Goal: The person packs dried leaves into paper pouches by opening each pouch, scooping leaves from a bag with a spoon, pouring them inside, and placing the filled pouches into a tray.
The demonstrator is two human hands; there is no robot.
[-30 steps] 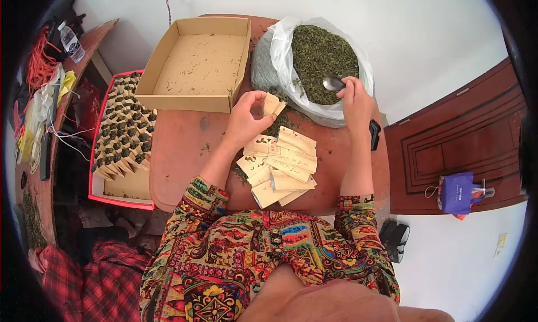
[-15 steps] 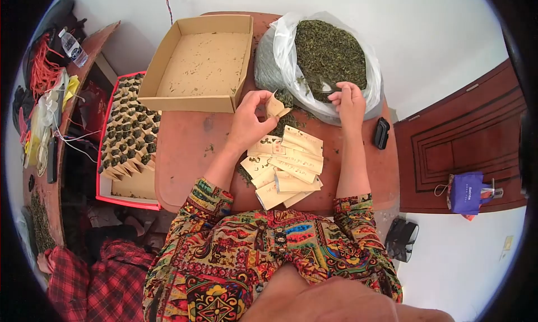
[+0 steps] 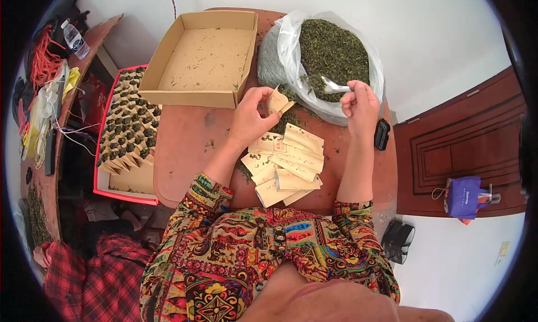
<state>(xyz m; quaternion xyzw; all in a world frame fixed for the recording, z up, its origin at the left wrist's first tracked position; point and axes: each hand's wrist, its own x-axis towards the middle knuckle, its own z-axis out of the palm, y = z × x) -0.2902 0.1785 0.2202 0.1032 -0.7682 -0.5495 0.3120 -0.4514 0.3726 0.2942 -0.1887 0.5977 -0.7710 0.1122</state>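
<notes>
As your left hand (image 3: 252, 116) pinches a tan packet (image 3: 278, 102), your right hand (image 3: 361, 105) grips a shiny spoon (image 3: 337, 88). Crosswise, it points left.

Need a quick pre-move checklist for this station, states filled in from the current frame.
1. Left hand has a grip on a paper packet: ok, pinched between thumb and fingers.
2. That packet's mouth is fully open: cannot tell from this angle.
3. Right hand holds the spoon by its handle: ok, over the bag.
4. Spoon carries a full load: cannot tell, its bowl blends with the leaf.
5. Leaf left in the plastic bag: ok, plenty.
6. Tabletop free of spilled leaf: not ok, bits lie scattered, some on the loose packets.
</notes>
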